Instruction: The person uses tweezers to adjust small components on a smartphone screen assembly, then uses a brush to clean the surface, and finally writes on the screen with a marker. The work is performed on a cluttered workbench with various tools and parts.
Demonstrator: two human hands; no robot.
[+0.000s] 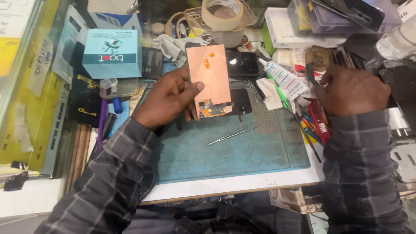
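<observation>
My left hand point(167, 97) holds a phone display panel point(210, 80) upright, its copper-coloured back facing me, above the teal work mat point(234, 151). Behind the panel lies a black phone body point(242, 64), and a second dark piece point(241, 103) sits just under the panel. My right hand point(351, 91) reaches among the tools at the mat's right edge, fingers closed around a thin dark tool point(311, 73). Metal tweezers point(233, 134) lie loose on the mat between my hands.
A white glue tube point(284, 80) lies right of the phone. A teal box point(112, 53) stands at the back left, a roll of tape point(223, 13) at the back centre, white boxes point(294, 30) at the back right. Red and coloured tools point(318, 123) crowd the right edge.
</observation>
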